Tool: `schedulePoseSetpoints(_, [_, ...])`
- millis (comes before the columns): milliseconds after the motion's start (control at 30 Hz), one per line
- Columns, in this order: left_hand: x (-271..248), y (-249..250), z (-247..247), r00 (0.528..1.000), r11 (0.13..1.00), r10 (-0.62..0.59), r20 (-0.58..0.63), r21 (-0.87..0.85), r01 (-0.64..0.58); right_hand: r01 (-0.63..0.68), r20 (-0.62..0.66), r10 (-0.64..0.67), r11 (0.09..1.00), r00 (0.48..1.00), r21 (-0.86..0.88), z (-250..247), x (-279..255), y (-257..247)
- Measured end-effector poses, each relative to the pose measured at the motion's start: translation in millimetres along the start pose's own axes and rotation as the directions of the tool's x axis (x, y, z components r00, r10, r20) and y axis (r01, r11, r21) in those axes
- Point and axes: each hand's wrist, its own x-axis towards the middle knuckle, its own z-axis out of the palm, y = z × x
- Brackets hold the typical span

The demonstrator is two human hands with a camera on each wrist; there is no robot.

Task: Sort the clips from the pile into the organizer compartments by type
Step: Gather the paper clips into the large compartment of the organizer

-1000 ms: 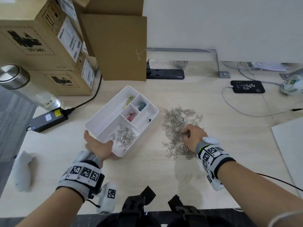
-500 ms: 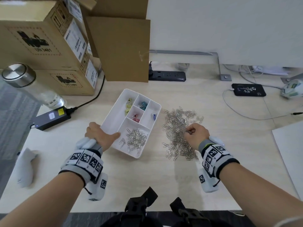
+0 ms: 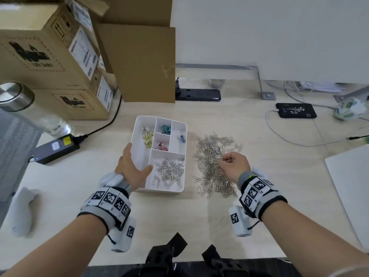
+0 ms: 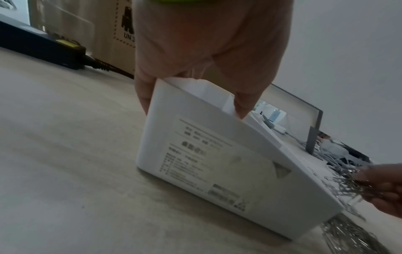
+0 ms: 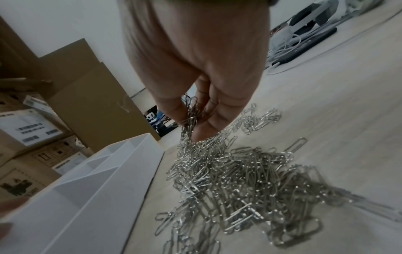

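Silver paper clips (image 5: 191, 116) are hanging pinched in the right hand (image 3: 233, 164) over the pile (image 3: 214, 164); the left hand (image 3: 132, 168) is gripping the white organizer's (image 3: 180, 190) near-left corner. The organizer is tilting off the table (image 3: 199, 220).

From the head we are looking forward and down over the whole desk (image 3: 259, 206), taking in both forearms, the white organizer (image 3: 137, 156) and the paper clip pile (image 3: 213, 166) from fairly high up. From the left wrist we are peering along the left hand (image 4: 206, 43), very close and low by the desk, facing the organizer's (image 4: 217, 154) near wall. From the right wrist we are looking along the right hand (image 5: 195, 60), close above the pile (image 5: 250, 180), with the organizer (image 5: 97, 189) at the left edge. All three views are sharing the organizer and the pile; the left wrist view is also catching the right hand (image 4: 383, 189) at its right edge
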Motion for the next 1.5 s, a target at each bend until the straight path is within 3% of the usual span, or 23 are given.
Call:
schedulePoseSetpoints(167, [-3.1, -2.2, 18.3, 0.999, 1.000, -0.027, -0.026, 0.011, 0.028, 0.046, 0.066, -0.051, 0.996, 0.997, 0.082, 5.8, -11.0, -16.0])
schedulePoseSetpoints(267, [-6.3, -6.8, 23.3, 0.997, 1.000, 0.014, -0.074, 0.017, -0.013, 0.113, 0.085, -0.116, 0.993, 0.990, 0.041, 15.6, -20.0, -28.5])
schedulePoseSetpoints(433, [-7.0, -10.3, 25.6, 0.994, 0.998, 0.045, -0.101, 0.043, -0.041, 0.237, 0.227, -0.218, 0.970, 0.949, -0.060, 51.8, -36.7, -43.1])
schedulePoseSetpoints(567, [-9.9, -7.0, 24.8, 0.995, 0.999, 0.021, -0.097, 0.043, -0.017, 0.368, 0.342, -0.262, 0.882, 0.902, -0.295, 76.1, -43.4, -49.2])
schedulePoseSetpoints(667, [-11.2, -6.0, 24.0, 0.996, 0.999, 0.012, -0.088, 0.043, -0.008, 0.481, 0.443, -0.276, 0.745, 0.853, -0.462, 84.4, -46.0, -50.8])
schedulePoseSetpoints(767, [-11.0, -6.9, 23.7, 0.996, 0.999, 0.014, -0.088, 0.050, -0.010, 0.539, 0.493, -0.290, 0.679, 0.820, -0.498, 88.3, -46.7, -52.4])
schedulePoseSetpoints(1067, [-8.3, -9.8, 23.7, 0.996, 0.999, 0.023, -0.082, 0.047, -0.019, 0.514, 0.427, -0.344, 0.763, 0.836, -0.392, 67.8, -41.1, -51.0])
schedulePoseSetpoints(1167, [-9.4, -9.1, 24.5, 0.995, 0.999, 0.027, -0.093, 0.048, -0.023, 0.472, 0.327, -0.369, 0.816, 0.870, -0.334, 50.5, -35.2, -43.1])
schedulePoseSetpoints(1267, [-9.6, -10.0, 24.5, 0.994, 0.998, 0.036, -0.100, 0.046, -0.031, 0.376, 0.229, -0.308, 0.846, 0.923, -0.377, 27.8, -21.8, -27.1])
schedulePoseSetpoints(1400, [-9.0, -10.8, 24.4, 0.994, 0.998, 0.041, -0.105, 0.047, -0.036, 0.223, 0.169, -0.151, 0.782, 0.974, -0.582, 2.3, -4.4, -6.5])
schedulePoseSetpoints(1500, [-10.2, -8.7, 24.1, 0.994, 0.998, 0.032, -0.106, 0.051, -0.027, 0.224, 0.207, -0.113, 0.716, 0.972, -0.661, 1.5, -3.7, 4.9])
